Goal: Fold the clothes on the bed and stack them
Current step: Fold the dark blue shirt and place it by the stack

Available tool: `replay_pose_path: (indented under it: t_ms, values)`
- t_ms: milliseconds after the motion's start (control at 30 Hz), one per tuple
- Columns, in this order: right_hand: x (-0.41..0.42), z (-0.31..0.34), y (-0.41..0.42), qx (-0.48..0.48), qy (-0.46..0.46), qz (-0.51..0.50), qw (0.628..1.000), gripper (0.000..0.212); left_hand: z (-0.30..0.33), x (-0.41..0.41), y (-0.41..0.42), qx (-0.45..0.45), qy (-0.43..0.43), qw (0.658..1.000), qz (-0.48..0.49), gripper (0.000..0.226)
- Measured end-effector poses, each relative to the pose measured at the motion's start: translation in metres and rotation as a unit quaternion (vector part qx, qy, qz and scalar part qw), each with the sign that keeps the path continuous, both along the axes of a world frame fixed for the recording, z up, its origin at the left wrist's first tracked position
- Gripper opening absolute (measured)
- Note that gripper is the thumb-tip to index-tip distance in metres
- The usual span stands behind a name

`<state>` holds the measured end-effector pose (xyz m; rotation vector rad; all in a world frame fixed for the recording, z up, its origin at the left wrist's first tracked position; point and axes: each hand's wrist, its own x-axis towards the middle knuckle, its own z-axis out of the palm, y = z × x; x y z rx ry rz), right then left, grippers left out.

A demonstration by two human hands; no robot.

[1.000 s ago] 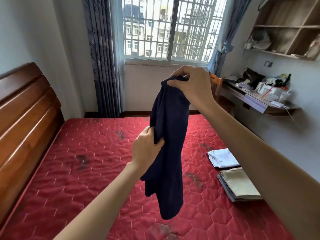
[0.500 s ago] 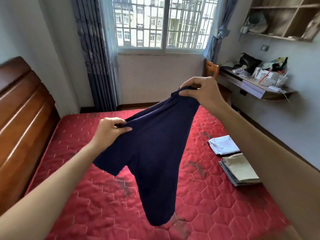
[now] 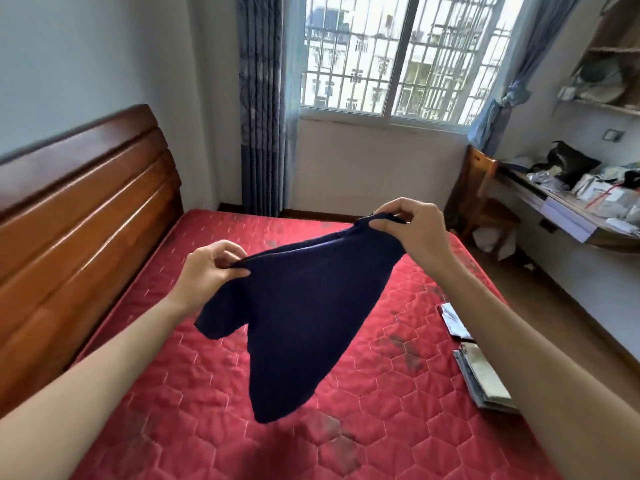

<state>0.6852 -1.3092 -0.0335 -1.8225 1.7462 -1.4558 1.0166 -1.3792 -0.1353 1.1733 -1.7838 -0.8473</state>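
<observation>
Since a second ago you are spreading your hands apart, opening out the navy shirt (image 3: 304, 306) that was hanging bunched. Your left hand (image 3: 211, 268) and right hand (image 3: 415, 233) are each pinching its top edge, holding it hanging above the red mattress (image 3: 173, 393). Folded clothes (image 3: 485, 379) are lying at the mattress's right edge.

**Daylight fills a small bedroom**

A barred window (image 3: 405, 53) brightens pale walls, flanked by a patterned grey-blue curtain (image 3: 265, 98) hanging straight at left and a lighter blue curtain (image 3: 509, 95) tied back at right. A dark wooden headboard (image 3: 79, 209) stands along the left wall. At right, a wooden chair (image 3: 479, 188) sits beside a cluttered wall-mounted table (image 3: 568, 220), below open wooden shelves (image 3: 609, 64).
</observation>
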Motion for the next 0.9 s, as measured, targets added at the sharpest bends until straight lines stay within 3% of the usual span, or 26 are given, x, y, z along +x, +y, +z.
replay_pose_path:
  t_ms: [100,300,467,567,700,900]
  values:
    - [-0.002,0.011,0.022,-0.001,0.003,0.029,1.000,0.011,0.007,0.003,0.031,0.026,0.010,1.000,0.005,0.042]
    - [-0.012,0.056,0.034,-0.015,-0.012,0.060,0.998,0.017,0.045,0.000,0.075,0.042,0.068,0.997,-0.021,0.039]
    - [-0.027,0.038,-0.008,0.072,-0.025,0.095,0.993,0.016,0.022,-0.013,0.065,0.087,0.080,0.991,-0.063,0.027]
    - [-0.029,-0.040,-0.050,0.157,0.011,0.092,0.983,0.013,-0.056,-0.021,0.038,0.182,0.042,0.981,-0.053,0.019]
    - [-0.034,-0.195,-0.110,0.275,0.046,0.089,0.956,0.013,-0.201,-0.033,-0.013,0.285,-0.047,0.957,-0.018,0.016]
    - [-0.050,-0.423,-0.204,0.360,0.055,0.090,0.927,0.018,-0.402,-0.056,-0.116,0.349,-0.151,0.925,0.004,0.022]
